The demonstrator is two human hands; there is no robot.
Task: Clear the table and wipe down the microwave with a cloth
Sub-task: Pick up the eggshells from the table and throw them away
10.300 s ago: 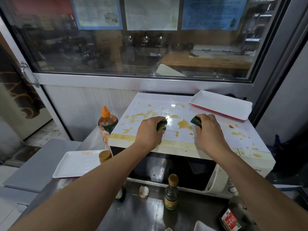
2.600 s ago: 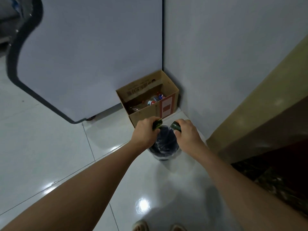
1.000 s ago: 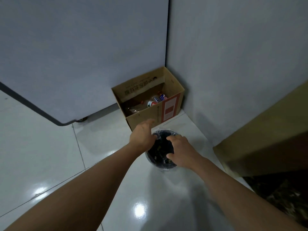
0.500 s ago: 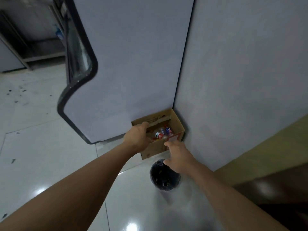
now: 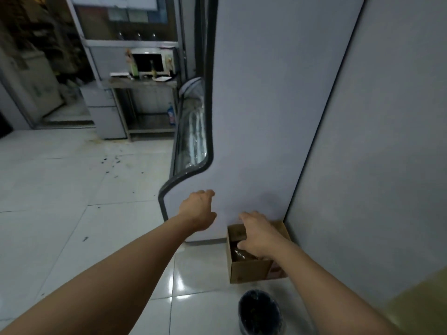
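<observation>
Glossy tiled floor, brown cardboard box, metal table, matt grey wall

Cardboard box contents partly hidden; bin cropped

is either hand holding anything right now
No, the left hand and the right hand both show loose, relaxed fingers with nothing in them, above the cardboard box and the black bin.

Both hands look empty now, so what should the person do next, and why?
Probably walk back to the microwave across the room. Both the left hand and right hand hold nothing, the bin lies at the feet, and bottles stand by the microwave.
</observation>
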